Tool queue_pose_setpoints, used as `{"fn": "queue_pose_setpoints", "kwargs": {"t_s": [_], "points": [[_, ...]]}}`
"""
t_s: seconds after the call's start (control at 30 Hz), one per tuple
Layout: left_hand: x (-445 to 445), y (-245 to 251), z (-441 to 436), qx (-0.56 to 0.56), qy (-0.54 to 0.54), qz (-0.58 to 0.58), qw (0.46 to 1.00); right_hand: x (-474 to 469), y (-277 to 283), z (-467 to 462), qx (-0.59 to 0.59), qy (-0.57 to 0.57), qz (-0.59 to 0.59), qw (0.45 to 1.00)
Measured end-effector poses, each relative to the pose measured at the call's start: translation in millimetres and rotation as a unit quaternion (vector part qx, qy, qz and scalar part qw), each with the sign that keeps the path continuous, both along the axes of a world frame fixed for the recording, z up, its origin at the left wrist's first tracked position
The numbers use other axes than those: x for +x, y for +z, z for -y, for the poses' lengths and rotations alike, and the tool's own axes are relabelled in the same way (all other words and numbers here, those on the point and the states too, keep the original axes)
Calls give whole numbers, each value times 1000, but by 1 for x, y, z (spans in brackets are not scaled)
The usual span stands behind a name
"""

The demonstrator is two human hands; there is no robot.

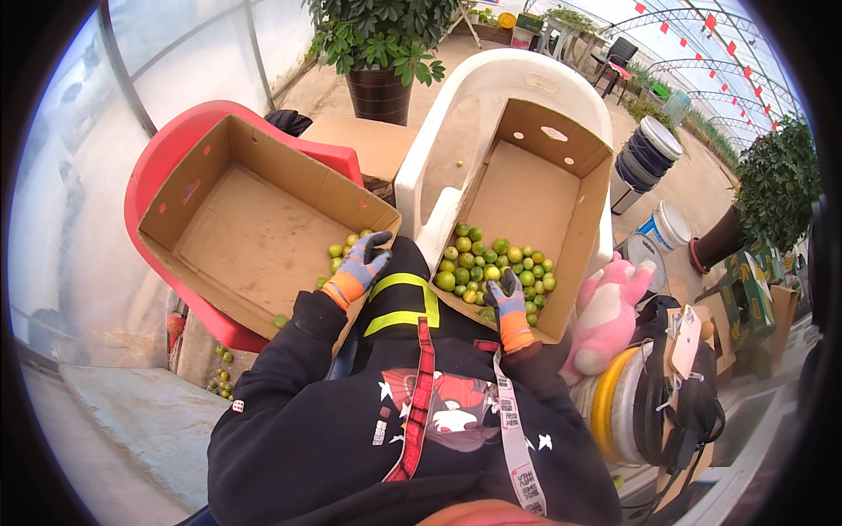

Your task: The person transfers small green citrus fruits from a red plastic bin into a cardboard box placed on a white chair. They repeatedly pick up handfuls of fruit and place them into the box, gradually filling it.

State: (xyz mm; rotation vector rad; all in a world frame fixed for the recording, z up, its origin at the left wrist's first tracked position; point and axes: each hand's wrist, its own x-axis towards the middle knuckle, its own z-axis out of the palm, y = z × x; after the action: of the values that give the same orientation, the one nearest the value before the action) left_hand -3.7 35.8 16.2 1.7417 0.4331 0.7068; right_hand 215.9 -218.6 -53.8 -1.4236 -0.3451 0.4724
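Observation:
My left hand (360, 268), in a grey and orange glove with dark fingertips, is over the near right corner of a cardboard box (263, 197). Its fingers are apart, and no fruit shows in them. Beside it, several small yellow-green citrus fruits (335, 250) lie along that side of the box. A second cardboard box (520, 181) holds a cluster of green and yellow citrus fruits (464, 260) at its near end. My right hand (510, 304), gloved alike, reaches into this cluster. Whether its fingers grip a fruit is hidden.
The left box sits on a red plastic chair (148, 164), the right one on a white plastic armchair (473, 69). A pink plush toy (608, 309) and buckets (671, 223) stand to the right. Fallen fruits (223, 381) lie at lower left. A potted plant (378, 92) stands beyond.

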Motion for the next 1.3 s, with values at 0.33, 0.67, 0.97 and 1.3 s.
{"fn": "queue_pose_setpoints", "kwargs": {"t_s": [0.33, 0.67, 0.97, 1.3], "points": [[-50, -92, -48, 229, 35, -617, 752, 11, -42, 13, -126, 82, -26, 988], [-62, -58, -28, 286, -69, -639, 711, 1, -27, 12, -94, 93, -81, 988], [-61, -64, -23, 333, -73, -621, 706, 6, -37, 19, -94, 101, -58, 989], [-66, -64, -25, 342, -85, -617, 703, 2, -21, 15, -87, 109, -99, 985]]}}
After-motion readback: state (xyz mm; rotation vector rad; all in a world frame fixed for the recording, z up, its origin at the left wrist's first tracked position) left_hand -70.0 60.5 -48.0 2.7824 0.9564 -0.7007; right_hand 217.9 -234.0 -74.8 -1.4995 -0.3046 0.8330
